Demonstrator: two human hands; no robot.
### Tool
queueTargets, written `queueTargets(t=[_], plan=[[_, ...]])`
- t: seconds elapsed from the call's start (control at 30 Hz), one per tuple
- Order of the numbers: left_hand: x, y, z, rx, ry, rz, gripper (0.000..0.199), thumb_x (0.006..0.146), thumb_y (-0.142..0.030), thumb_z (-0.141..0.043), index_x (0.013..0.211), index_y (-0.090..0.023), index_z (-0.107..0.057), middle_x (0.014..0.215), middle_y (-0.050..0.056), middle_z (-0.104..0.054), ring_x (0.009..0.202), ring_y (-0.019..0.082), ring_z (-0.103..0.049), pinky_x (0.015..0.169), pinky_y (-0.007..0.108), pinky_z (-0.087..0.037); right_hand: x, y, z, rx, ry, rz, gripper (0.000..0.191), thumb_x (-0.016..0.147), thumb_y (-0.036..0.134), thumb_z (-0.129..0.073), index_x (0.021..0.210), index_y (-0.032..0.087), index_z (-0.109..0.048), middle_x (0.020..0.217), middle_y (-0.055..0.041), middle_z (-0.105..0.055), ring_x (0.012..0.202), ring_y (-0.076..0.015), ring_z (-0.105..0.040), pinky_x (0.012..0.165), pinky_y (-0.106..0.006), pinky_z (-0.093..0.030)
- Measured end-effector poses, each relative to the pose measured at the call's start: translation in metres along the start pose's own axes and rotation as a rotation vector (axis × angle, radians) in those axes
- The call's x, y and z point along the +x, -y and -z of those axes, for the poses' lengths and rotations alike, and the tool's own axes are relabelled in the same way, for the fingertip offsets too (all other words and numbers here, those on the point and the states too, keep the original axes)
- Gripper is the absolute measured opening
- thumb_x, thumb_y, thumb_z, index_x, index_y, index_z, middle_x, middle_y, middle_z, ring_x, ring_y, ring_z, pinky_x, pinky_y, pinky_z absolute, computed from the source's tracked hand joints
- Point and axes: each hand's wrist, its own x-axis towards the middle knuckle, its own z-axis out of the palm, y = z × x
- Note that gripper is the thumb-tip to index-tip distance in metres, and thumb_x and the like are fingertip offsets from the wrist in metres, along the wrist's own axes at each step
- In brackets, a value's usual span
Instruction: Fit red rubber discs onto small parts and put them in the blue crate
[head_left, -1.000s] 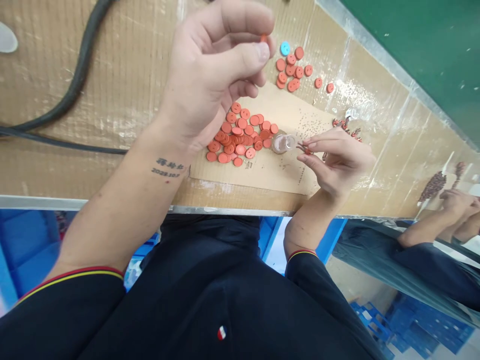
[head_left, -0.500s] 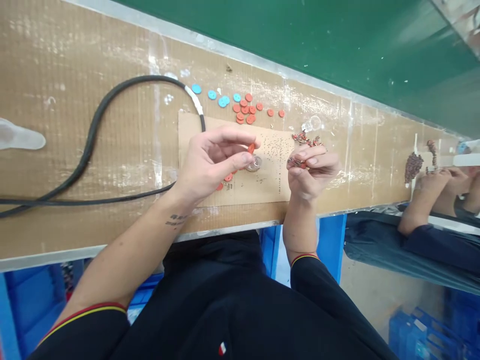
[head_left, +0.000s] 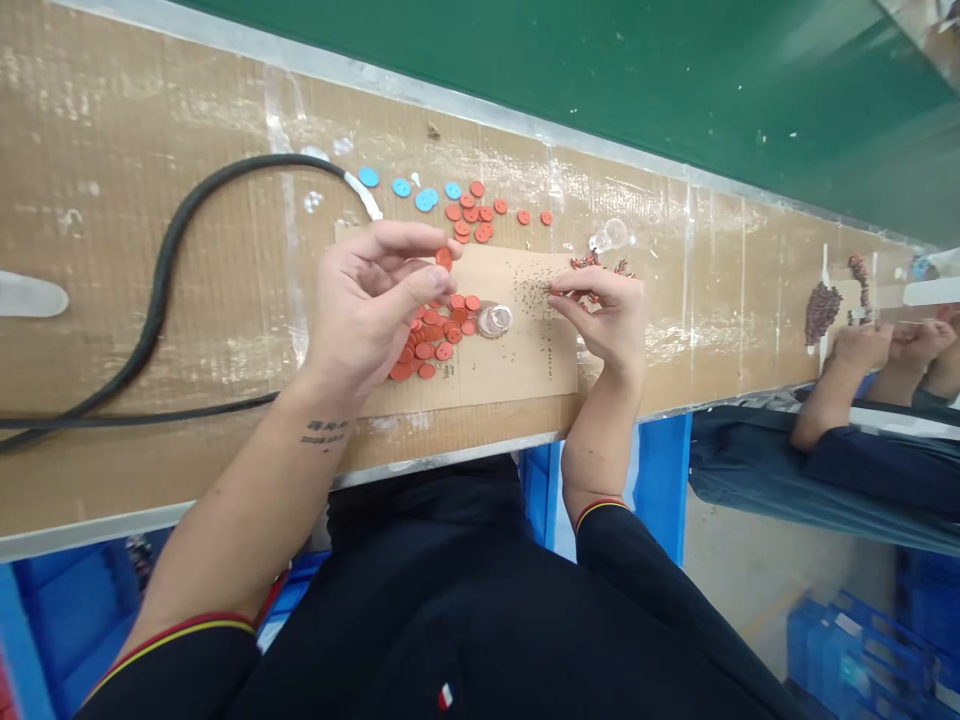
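Two hands: both were raised above the bench [head_left: 675,370]; the left hand [head_left: 364,300] and the right hand [head_left: 609,310] were well apart.
Held red disc [head_left: 444,259]: it was pinched between the left thumb and fingertips; a light hold by the rim, I judged, was best for leaving its face free.
Small piece [head_left: 554,289]: the right fingertips were closed narrowly on something reddish, too small to name; a steady, gentle pinch seemed wise.
Red disc pile [head_left: 435,335]: it lay below the left hand and to its right, partly hidden; the palm was better kept high, not to scatter it.
Clear jar [head_left: 495,320]: it stood between the hands, beside the pile; a low finger could have tipped it.
Dark specks [head_left: 529,275]: they lay loose on the cardboard sheet [head_left: 502,385], near the right fingertips; a sweeping move risked disturbing them.
Loose red discs [head_left: 484,214]: beyond the left hand, with blue discs [head_left: 401,187] near them.
Co-worker's hand [head_left: 862,345]: far to the right of the right hand.
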Motion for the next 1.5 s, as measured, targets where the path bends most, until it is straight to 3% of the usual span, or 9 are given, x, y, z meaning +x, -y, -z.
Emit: queueTargets(t=[0.1,0.37,0.77,1.07,1.17,1.5], plan=[[0.002,-0.002,0.002,-0.045,-0.017,0.009,0.032,0.071,-0.024,-0.101,0.094,-0.020,-0.079,0.094,0.001,-0.079,0.070,0.012,-0.069,0.073,0.032,-0.059,0.000,-0.007,0.002,0.005,0.053,-0.102,0.012,0.082,0.018,-0.082,0.090,0.028,-0.082,0.089,0.0031,-0.085,0.077,-0.0148,-0.077,0.068,-0.031,-0.062],[0.002,-0.006,-0.003,0.018,-0.028,-0.008,0.032,0.068,-0.037,-0.103,0.090,-0.026,-0.083,0.088,0.000,-0.080,0.067,0.012,-0.069,0.067,0.029,-0.060,0.000,-0.011,-0.001,0.052,0.101,-0.218,0.011,0.077,0.018,-0.083,0.085,0.026,-0.082,0.087,0.0021,-0.084,0.079,-0.0160,-0.077,0.069,-0.032,-0.060],[0.004,-0.005,-0.004,0.012,-0.008,-0.048,0.030,0.067,-0.034,-0.103,0.088,-0.026,-0.084,0.087,0.002,-0.080,0.065,0.011,-0.070,0.064,0.026,-0.063,-0.002,-0.017,0.000,0.081,0.165,-0.227,0.008,0.077,0.018,-0.081,0.078,0.025,-0.078,0.089,0.0006,-0.084,0.085,-0.0179,-0.080,0.076,-0.034,-0.063],[0.007,0.000,0.002,-0.017,-0.051,-0.007,0.040,0.059,-0.033,-0.107,0.085,-0.023,-0.079,0.088,0.003,-0.077,0.065,0.016,-0.073,0.063,0.031,-0.063,0.002,-0.016,-0.004,-0.008,0.005,-0.085,0.014,0.088,0.023,-0.077,0.096,0.032,-0.084,0.092,0.0028,-0.085,0.086,-0.0173,-0.078,0.077,-0.035,-0.063],[0.007,0.000,0.000,-0.025,-0.030,-0.010,0.041,0.059,-0.034,-0.107,0.086,-0.024,-0.079,0.088,0.003,-0.078,0.066,0.015,-0.072,0.064,0.030,-0.063,0.004,-0.016,-0.008,-0.070,0.048,-0.094,0.017,0.089,0.023,-0.075,0.099,0.032,-0.085,0.092,0.0029,-0.086,0.084,-0.0182,-0.079,0.079,-0.038,-0.064],[0.002,-0.010,-0.010,0.014,-0.115,0.037,0.046,0.052,-0.044,-0.109,0.082,-0.024,-0.080,0.086,0.003,-0.078,0.068,0.017,-0.069,0.068,0.034,-0.062,0.008,-0.016,-0.014,-0.094,0.068,-0.162,0.020,0.087,0.020,-0.077,0.097,0.035,-0.086,0.095,0.0042,-0.086,0.092,-0.0210,-0.080,0.089,-0.043,-0.067]])
